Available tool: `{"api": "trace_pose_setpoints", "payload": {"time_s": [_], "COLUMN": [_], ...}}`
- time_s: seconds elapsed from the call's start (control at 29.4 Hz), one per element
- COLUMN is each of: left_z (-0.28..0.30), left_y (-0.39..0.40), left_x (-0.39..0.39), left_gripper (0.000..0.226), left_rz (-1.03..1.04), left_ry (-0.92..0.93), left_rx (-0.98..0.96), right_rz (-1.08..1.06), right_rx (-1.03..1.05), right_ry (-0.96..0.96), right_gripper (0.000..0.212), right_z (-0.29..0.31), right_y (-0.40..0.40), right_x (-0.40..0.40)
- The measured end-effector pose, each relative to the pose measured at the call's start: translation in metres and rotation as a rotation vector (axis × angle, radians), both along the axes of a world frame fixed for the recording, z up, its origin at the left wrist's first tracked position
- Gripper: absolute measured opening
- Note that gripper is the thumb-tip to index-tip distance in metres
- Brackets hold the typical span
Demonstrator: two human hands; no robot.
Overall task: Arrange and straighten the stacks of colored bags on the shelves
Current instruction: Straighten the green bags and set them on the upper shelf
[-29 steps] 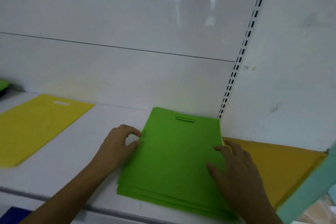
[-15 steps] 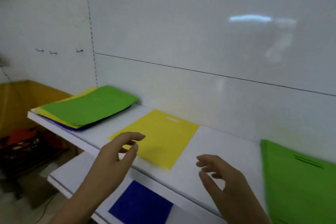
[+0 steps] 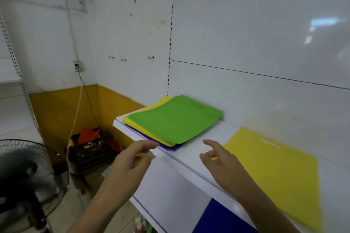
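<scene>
A mixed stack lies askew at the left end of the white shelf (image 3: pixel 191 159): green bags (image 3: pixel 174 119) on top, yellow bags (image 3: pixel 132 119) under them and a blue bag (image 3: pixel 171 147) at the bottom. A single yellow bag (image 3: pixel 274 166) lies flat to the right. My left hand (image 3: pixel 130 164) hovers in front of the stack's near corner, fingers loosely extended, holding nothing. Over the shelf's front edge, between the stack and the yellow bag, my right hand (image 3: pixel 225 168) hangs with relaxed fingers and holds nothing.
A blue bag (image 3: pixel 217 217) lies on the lower shelf (image 3: pixel 170 185). To the left stand a floor fan (image 3: pixel 24 179) and a black crate (image 3: pixel 91 149) with red things on the floor. A cable (image 3: pixel 85 91) hangs from a wall socket.
The view has swung left, away from the green stack both hands were holding. Both hands let go and now hover in front of the mixed stack at the shelf's left end.
</scene>
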State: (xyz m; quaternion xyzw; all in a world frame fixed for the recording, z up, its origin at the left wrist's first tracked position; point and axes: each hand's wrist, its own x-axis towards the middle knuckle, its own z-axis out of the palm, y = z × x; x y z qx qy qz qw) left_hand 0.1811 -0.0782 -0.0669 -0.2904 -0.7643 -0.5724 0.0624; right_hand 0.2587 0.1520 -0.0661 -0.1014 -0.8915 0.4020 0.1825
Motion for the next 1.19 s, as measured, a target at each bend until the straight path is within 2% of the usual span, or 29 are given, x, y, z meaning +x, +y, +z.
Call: {"api": "trace_pose_setpoints", "payload": {"time_s": [0.1, 0.31, 0.44, 0.54, 0.65, 0.68, 0.75, 0.82, 0.85, 0.92, 0.99, 1.06, 1.12, 1.19], "left_z": [0.002, 0.013, 0.024, 0.020, 0.017, 0.014, 0.010, 0.005, 0.002, -0.001, 0.003, 0.006, 0.008, 0.010], "left_y": [0.001, 0.016, 0.035, 0.057, 0.082, 0.090, 0.106, 0.108, 0.103, 0.095, 0.085, 0.084, 0.080, 0.083], "left_x": [-0.054, -0.194, -0.273, -0.306, -0.319, -0.322, -0.320, -0.322, -0.325, -0.326, -0.334, -0.349, -0.360, -0.369], "left_gripper": [0.027, 0.026, 0.038, 0.041, 0.053, 0.056, 0.070, 0.088, 0.081, 0.065, 0.056, 0.043, 0.027, 0.030], "left_rz": [-0.026, -0.077, -0.195, -0.228, -0.268, -0.306, -0.421, -0.554, -0.593, -0.650, -0.735, -0.719, -0.778, -0.888], "left_ry": [0.029, 0.126, 0.134, 0.118, 0.125, 0.104, 0.114, 0.162, 0.199, 0.107, -0.043, -0.194, -0.482, -0.835], "left_rx": [-0.034, -0.240, -0.374, -0.476, -0.682, -0.720, -0.775, -0.862, -0.865, -0.759, -0.566, -0.426, -0.209, -0.033], "right_rz": [-0.057, -0.186, -0.208, -0.230, -0.277, -0.302, -0.376, -0.503, -0.593, -0.709, -0.774, -0.809, -0.855, -0.881], "right_rx": [0.100, 0.203, 0.260, 0.293, 0.269, 0.264, 0.207, 0.188, 0.163, 0.120, 0.117, 0.142, 0.164, 0.202], "right_ry": [-0.079, -0.213, -0.266, -0.361, -0.355, -0.364, -0.379, -0.328, -0.280, -0.184, -0.169, -0.181, -0.169, -0.170], "right_gripper": [0.049, 0.050, 0.053, 0.067, 0.100, 0.092, 0.059, 0.045, 0.043, 0.041, 0.040, 0.037, 0.034, 0.033], "right_z": [-0.007, -0.017, -0.017, -0.016, -0.017, -0.014, -0.012, -0.015, -0.017, -0.016, -0.014, -0.012, -0.012, -0.008], "right_y": [0.006, 0.033, 0.036, 0.033, 0.029, 0.028, 0.025, 0.015, 0.011, 0.004, -0.001, -0.008, -0.014, -0.021], "right_x": [-0.053, -0.115, -0.134, -0.141, -0.147, -0.149, -0.149, -0.157, -0.159, -0.151, -0.149, -0.153, -0.157, -0.160]}}
